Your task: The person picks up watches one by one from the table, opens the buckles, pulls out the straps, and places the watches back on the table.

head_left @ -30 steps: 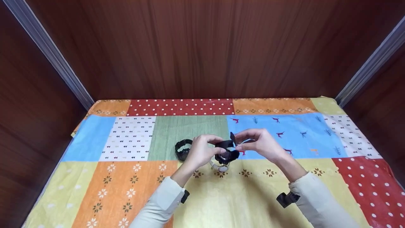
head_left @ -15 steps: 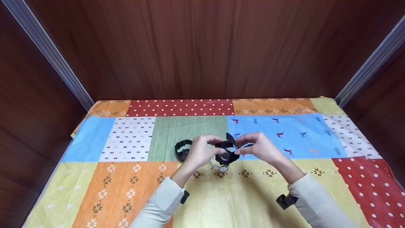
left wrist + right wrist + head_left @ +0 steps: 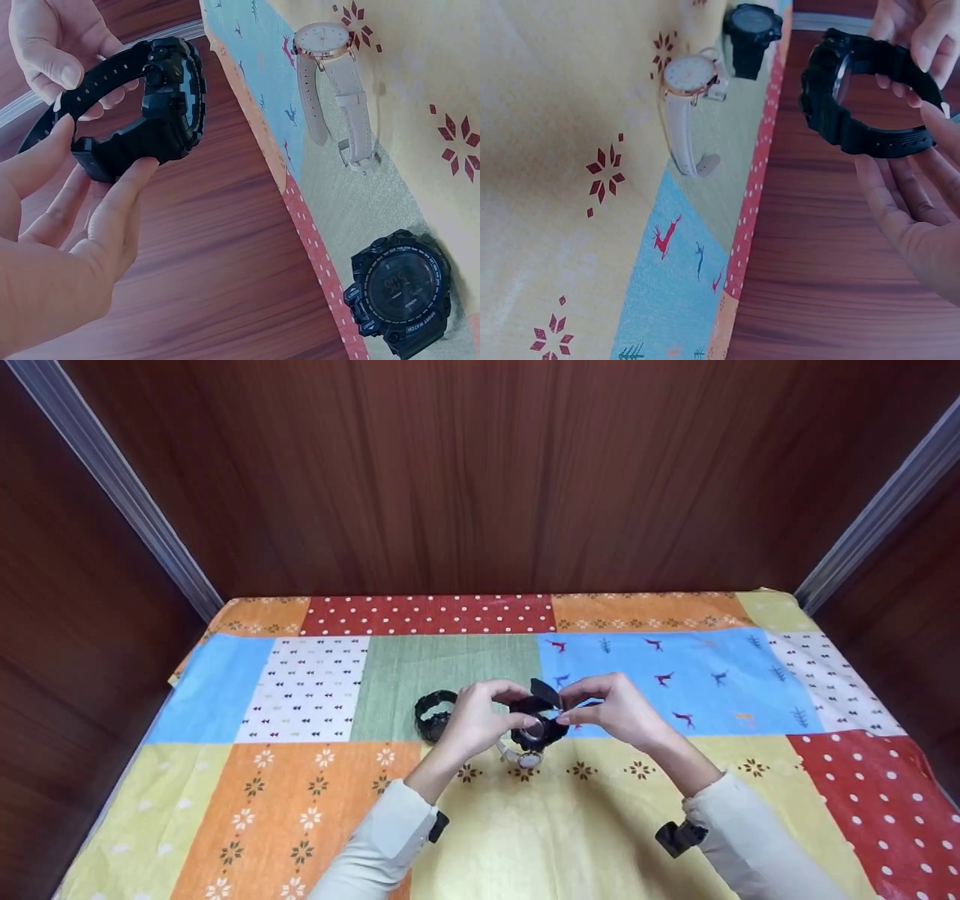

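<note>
A black sports watch (image 3: 171, 101) is held up above the cloth, its strap bent round into a loop. My left hand (image 3: 480, 718) grips the strap on one side, thumb on top and fingers beneath. From the other side my right hand (image 3: 616, 711) pinches the strap near where its two ends meet. The strap's loose end (image 3: 545, 692) sticks up between both hands. A small pale piece, perhaps the buckle, shows at the join in the wrist views; its detail is too small to tell. Below lies a white-strapped watch (image 3: 690, 75) with a rose-gold case.
Left of my hands a second black digital watch (image 3: 400, 291) stands on the cloth, its strap looped. The patchwork cloth (image 3: 315, 810) covers the table. Dark wood panels (image 3: 480, 472) rise behind it and on both sides.
The strap's loose end has tipped to the left over the loop. My right fingers have shifted slightly left and down along the strap. My left hand has stayed in place.
</note>
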`<state>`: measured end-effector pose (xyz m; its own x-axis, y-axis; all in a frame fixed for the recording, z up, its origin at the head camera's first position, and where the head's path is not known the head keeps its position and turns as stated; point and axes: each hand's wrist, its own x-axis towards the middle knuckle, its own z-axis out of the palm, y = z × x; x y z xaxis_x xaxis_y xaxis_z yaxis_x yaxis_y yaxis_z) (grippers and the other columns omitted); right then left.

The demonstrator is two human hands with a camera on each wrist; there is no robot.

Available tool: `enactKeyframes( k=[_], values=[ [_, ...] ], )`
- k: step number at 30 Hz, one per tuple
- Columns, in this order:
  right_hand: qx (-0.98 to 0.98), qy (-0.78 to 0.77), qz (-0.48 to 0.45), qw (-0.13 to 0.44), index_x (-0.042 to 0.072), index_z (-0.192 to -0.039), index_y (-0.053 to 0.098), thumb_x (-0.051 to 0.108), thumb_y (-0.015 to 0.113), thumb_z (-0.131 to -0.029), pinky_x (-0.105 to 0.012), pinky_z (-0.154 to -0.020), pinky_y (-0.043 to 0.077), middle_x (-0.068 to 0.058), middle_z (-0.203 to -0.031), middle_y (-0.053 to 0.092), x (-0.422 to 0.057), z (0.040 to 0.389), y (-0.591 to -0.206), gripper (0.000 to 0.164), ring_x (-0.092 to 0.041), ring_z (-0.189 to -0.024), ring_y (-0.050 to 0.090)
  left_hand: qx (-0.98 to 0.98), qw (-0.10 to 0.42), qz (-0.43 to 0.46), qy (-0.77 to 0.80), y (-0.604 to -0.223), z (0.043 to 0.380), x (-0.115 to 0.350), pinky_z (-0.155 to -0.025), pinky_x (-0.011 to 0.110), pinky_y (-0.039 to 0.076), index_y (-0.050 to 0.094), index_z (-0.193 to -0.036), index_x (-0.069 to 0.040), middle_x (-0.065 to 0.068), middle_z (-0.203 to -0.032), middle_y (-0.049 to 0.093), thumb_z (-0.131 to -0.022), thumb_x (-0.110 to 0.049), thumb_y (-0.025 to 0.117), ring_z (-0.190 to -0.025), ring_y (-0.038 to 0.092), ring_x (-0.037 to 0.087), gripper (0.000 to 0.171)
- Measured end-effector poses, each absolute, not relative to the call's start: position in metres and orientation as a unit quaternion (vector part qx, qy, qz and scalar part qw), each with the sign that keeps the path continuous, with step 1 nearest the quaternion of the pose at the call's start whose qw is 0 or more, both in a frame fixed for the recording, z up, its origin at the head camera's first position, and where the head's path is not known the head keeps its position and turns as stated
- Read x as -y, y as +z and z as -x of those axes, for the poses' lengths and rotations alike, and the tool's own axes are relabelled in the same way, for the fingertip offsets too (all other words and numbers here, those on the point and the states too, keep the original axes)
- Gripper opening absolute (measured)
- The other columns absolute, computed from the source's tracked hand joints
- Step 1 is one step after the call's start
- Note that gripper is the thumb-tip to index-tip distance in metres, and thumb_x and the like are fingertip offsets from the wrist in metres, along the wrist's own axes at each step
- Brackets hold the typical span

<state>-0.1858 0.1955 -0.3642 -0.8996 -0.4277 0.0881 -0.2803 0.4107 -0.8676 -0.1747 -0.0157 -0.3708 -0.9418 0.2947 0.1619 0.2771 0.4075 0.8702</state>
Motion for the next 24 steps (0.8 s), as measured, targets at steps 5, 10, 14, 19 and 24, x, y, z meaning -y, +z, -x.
enactKeyframes(
  k=[5,10,14,19,24],
  values=[
    [-0.838,-0.5,0.205,0.073,0.004,-0.094,0.071,0.007,0.073,-0.076,-0.032,-0.07,0.052,-0.007,-0.085,0.068,-0.1959,0.1856,-0.3642,0.019,-0.02,-0.083,0.061,-0.839,0.013,-0.164,0.518,-0.3713,0.1741,0.0138,-0.08,0.035,0.045,0.07,-0.095,-0.008,0.0,-0.089,0.068,-0.071,-0.012,0.078,-0.088,0.059,0.017,0.026],
    [-0.842,-0.494,0.207,0.069,0.005,-0.094,0.072,0.008,0.074,-0.075,-0.031,-0.069,0.052,-0.006,-0.086,0.068,-0.1958,0.1853,-0.3648,0.02,-0.02,-0.082,0.061,-0.845,-0.003,-0.17,0.507,-0.3733,0.1731,0.0122,-0.078,0.034,0.044,0.071,-0.092,-0.008,0.0,-0.087,0.068,-0.071,-0.013,0.078,-0.084,0.059,0.016,0.023],
    [-0.842,-0.494,0.209,0.065,0.004,-0.094,0.071,0.008,0.075,-0.074,-0.031,-0.068,0.052,-0.006,-0.087,0.067,-0.196,0.1852,-0.3649,0.02,-0.02,-0.082,0.061,-0.848,-0.013,-0.179,0.498,-0.3741,0.1732,0.0124,-0.077,0.034,0.044,0.07,-0.089,-0.007,0.001,-0.085,0.067,-0.072,-0.012,0.077,-0.083,0.06,0.018,0.02],
    [-0.841,-0.495,0.208,0.064,0.004,-0.094,0.072,0.008,0.076,-0.073,-0.03,-0.069,0.052,-0.007,-0.087,0.067,-0.1963,0.1853,-0.3651,0.022,-0.02,-0.081,0.061,-0.855,-0.019,-0.186,0.484,-0.3739,0.1736,0.0134,-0.078,0.035,0.043,0.07,-0.087,-0.007,0.001,-0.084,0.067,-0.072,-0.013,0.077,-0.084,0.059,0.019,0.018],
    [-0.84,-0.496,0.209,0.066,0.004,-0.094,0.072,0.009,0.076,-0.073,-0.029,-0.07,0.051,-0.007,-0.088,0.068,-0.197,0.1854,-0.3657,0.022,-0.02,-0.081,0.061,-0.859,-0.02,-0.188,0.475,-0.3728,0.1728,0.0138,-0.077,0.034,0.043,0.069,-0.085,-0.007,0.001,-0.083,0.067,-0.072,-0.013,0.077,-0.083,0.059,0.02,0.017]
  ],
)
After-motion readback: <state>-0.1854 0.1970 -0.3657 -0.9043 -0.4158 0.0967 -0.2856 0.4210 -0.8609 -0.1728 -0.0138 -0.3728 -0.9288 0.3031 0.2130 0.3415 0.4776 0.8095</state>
